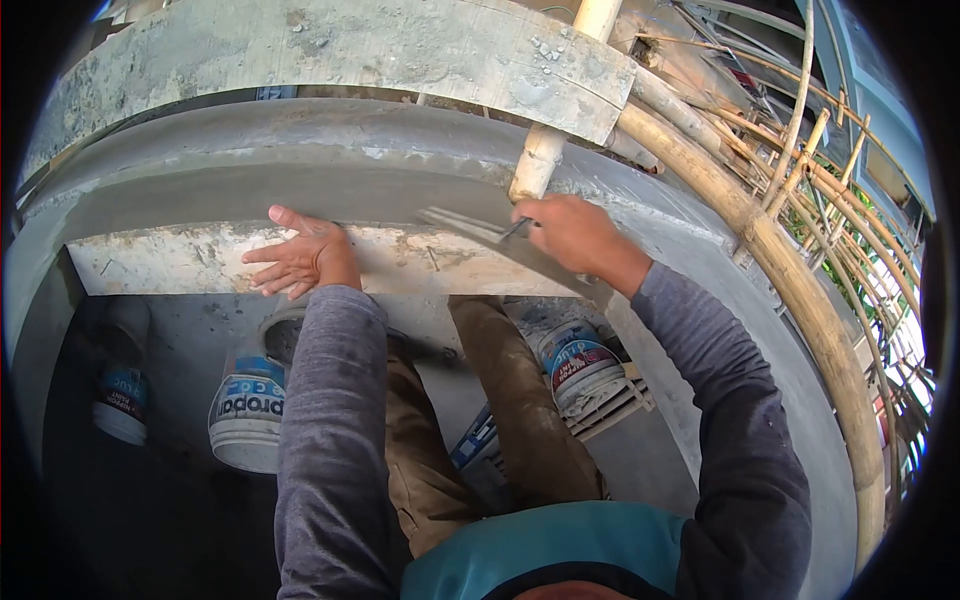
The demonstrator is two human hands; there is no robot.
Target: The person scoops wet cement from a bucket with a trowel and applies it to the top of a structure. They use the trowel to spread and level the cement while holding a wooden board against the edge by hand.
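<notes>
Pressed against a pale wooden board [200,256], my left hand [308,252] has its fingers spread and holds nothing. The board runs along the edge of a grey mortar ledge [380,192]. My right hand [575,238] is closed round the handle of a flat metal trowel [470,224]. The trowel's long blade lies low along the ledge, where it meets the board, and is a little smeared by motion. Just behind my right hand a bamboo post [536,165] stands on the ledge.
A thick concrete beam [350,50] crosses the far side. Bamboo scaffolding [760,250] curves along the right. Below the board stand paint buckets: a white and blue one [247,420], another at left [122,400], and one by my leg [582,368].
</notes>
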